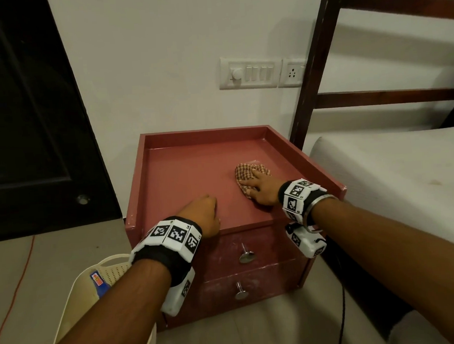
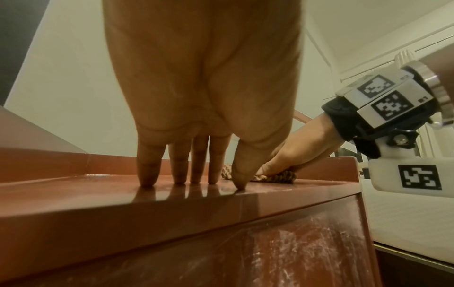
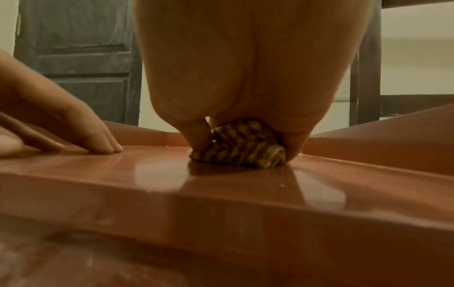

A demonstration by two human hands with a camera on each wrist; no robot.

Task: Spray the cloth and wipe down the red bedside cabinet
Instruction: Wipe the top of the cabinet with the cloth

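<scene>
The red bedside cabinet [image 1: 183, 175] has a tray-like top with a raised rim on three sides. A bunched checked cloth [image 1: 243, 170] lies on the right part of the top. My right hand [image 1: 262, 191] lies over it, and the right wrist view shows the thumb and outer fingers gripping the cloth [image 3: 240, 147] while pressing it down. My left hand [image 1: 202, 214] is near the front edge, and its straight fingertips [image 2: 179, 174] rest on the bare top [image 2: 123, 203], holding nothing. The cloth [image 2: 280, 176] and right hand [image 2: 302, 147] sit just beyond the left thumb.
A cream basket [image 1: 76, 298] on the floor at lower left holds a blue bottle [image 1: 99, 281]. Two drawers carry metal knobs [image 1: 246, 256]. A bed [image 1: 396, 187] with a dark frame stands against the cabinet's right side. A dark door [image 1: 28, 118] is at left. An orange cable [image 1: 21, 277] runs over the floor.
</scene>
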